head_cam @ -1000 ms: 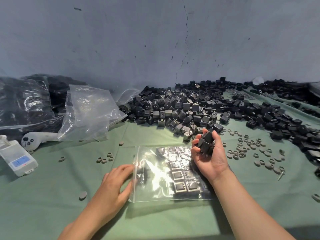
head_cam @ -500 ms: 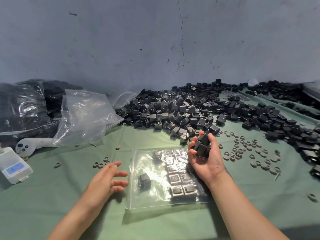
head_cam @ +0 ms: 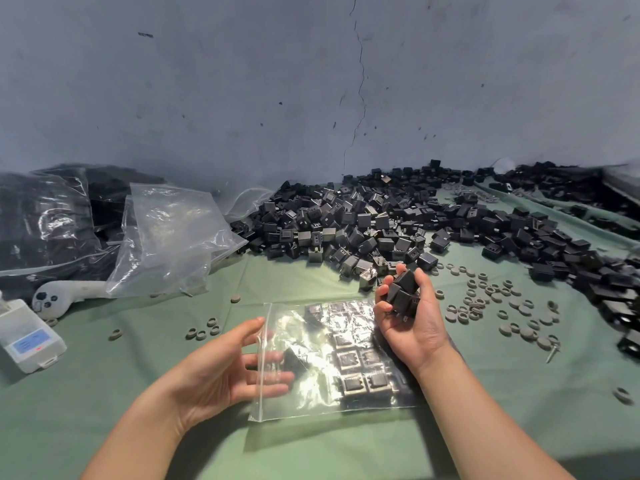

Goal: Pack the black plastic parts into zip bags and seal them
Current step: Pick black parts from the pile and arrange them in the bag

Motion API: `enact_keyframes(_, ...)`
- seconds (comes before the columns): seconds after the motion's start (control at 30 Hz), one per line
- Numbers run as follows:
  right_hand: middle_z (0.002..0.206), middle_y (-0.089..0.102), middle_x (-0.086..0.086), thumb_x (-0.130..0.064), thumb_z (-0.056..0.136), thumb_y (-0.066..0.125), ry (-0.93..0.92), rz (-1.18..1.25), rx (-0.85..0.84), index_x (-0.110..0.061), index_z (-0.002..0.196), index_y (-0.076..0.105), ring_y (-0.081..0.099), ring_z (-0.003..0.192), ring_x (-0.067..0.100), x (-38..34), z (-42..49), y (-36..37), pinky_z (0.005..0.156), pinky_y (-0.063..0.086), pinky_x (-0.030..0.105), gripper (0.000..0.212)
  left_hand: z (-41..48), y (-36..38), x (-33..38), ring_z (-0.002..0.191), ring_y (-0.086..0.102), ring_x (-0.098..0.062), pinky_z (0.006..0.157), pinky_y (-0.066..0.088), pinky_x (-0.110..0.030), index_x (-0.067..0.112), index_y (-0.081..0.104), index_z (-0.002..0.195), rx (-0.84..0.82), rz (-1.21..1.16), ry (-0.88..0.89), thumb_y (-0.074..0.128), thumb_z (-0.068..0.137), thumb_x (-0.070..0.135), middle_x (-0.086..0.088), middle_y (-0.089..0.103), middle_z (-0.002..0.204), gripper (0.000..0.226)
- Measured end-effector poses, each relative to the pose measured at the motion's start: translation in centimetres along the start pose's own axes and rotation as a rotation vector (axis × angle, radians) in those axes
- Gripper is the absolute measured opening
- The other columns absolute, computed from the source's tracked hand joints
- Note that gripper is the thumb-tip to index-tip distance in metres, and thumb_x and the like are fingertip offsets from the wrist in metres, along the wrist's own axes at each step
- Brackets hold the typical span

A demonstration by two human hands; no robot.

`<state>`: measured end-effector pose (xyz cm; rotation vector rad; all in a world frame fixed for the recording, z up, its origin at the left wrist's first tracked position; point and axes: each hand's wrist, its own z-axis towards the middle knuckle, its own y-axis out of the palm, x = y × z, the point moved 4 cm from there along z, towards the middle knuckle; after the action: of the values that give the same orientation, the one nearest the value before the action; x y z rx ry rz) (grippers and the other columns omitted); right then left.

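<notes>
Right grip (head_cam: 412, 317): palm up, fingers curled round a handful of black cube-shaped plastic parts (head_cam: 403, 292), three or four, exact count unclear. It sits just above the far right corner of the clear plastic zip bag (head_cam: 298, 327). Left grip (head_cam: 221, 372): fingers straight and relaxed, gripping nothing. The thumb is at the bag's left edge and the fingertips (head_cam: 277, 375) show through the film, so they're either inside the mouth or under the bag, can't tell which. The bag lies flat on the green-covered desk (head_cam: 485, 393), mouth to the left, not sealed. Inside it are neat rows of packed black parts (head_cam: 360, 372) filling the right half, plus one loose black part (head_cam: 294, 358) near the left fingertips. The left half of the bag is mostly empty film. Behind the bag is a big loose pile of the same black parts (head_cam: 363, 223), running along the cracked grey wall (head_cam: 311, 81) and off to the right. Small grey rubber rings (head_cam: 478, 299) are scattered right of the bag, a few left of it too. Far left are a stack of empty clear bags (head_cam: 169, 237) and, behind it, filled bags of dark parts (head_cam: 45, 220). A white handheld controller (head_cam: 65, 296) and a small white plastic box (head_cam: 27, 337) lie at the left edge. Progress read: this bag looks about half loaded, and the handful in the right grip still has to go in before sealing. Some bags are apparently done, but the pile says most of the job is left.
</notes>
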<state>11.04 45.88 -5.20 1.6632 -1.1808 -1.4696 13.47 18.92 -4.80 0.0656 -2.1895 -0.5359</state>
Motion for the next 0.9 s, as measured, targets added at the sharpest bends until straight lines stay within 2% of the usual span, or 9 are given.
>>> enact_keyframes(0.1,0.088,0.066,0.006,-0.041,0.094,0.062,-0.003,-0.008,0.000,-0.018,0.109,0.064,0.060,0.068,0.014,0.0,0.1,0.0,0.046,0.048,0.022,0.028,0.2,0.3,0.0,0.107,0.060,-0.059,0.072,0.060,-0.057,0.014,0.049,0.133,-0.046,-0.043,-0.009,0.071,0.085,0.033,-0.036,0.046,0.135,0.056)
enact_keyframes(0.27,0.089,0.066,0.006,-0.041,0.094,0.062,-0.004,-0.009,0.004,-0.018,0.111,0.064,0.060,0.068,0.014,0.0,0.0,-0.1,0.046,0.048,0.022,0.029,0.9,1.2,0.4,0.109,0.061,-0.055,0.076,0.058,-0.060,0.010,0.050,0.134,-0.058,-0.107,0.027,0.068,0.087,0.032,-0.026,0.050,0.117,0.055)
enact_keyframes(0.4,0.088,0.066,0.006,-0.041,0.094,0.062,-0.002,-0.010,0.003,-0.018,0.111,0.064,0.060,0.068,0.014,0.0,0.1,-0.1,0.045,0.047,0.022,0.030,1.3,1.7,0.4,0.114,0.056,-0.059,0.090,0.053,-0.064,0.008,0.053,0.135,-0.058,-0.094,0.047,0.065,0.090,0.029,-0.038,0.044,0.135,0.051)
enact_keyframes(0.53,0.087,0.066,0.006,-0.041,0.094,0.061,-0.004,-0.012,-0.001,-0.017,0.111,0.063,0.060,0.069,0.014,0.0,0.1,0.0,0.045,0.048,0.022,0.029,1.6,2.0,0.2,0.119,0.055,-0.055,0.100,0.047,-0.062,0.004,0.055,0.134,-0.061,-0.160,0.076,0.066,0.086,0.025,-0.041,0.044,0.136,0.054)
enact_keyframes(0.7,0.087,0.067,0.006,-0.041,0.094,0.061,-0.004,-0.015,0.002,-0.017,0.109,0.064,0.061,0.068,0.014,-0.1,0.0,0.0,0.045,0.048,0.022,0.029,1.9,2.9,0.0,0.122,0.055,-0.051,0.111,0.040,-0.055,0.006,0.053,0.137,-0.116,-0.215,0.065,0.064,0.090,0.023,-0.041,0.051,0.132,0.051)
enact_keyframes(0.9,0.086,0.068,0.006,-0.041,0.094,0.062,0.002,-0.018,0.000,-0.017,0.108,0.065,0.061,0.067,0.014,0.0,-0.1,0.0,0.045,0.048,0.022,0.029,2.3,2.3,-0.3,0.129,0.050,-0.047,0.111,0.040,-0.055,0.005,0.056,0.135,-0.114,-0.222,0.052,0.064,0.092,0.025,-0.038,0.050,0.137,0.048)
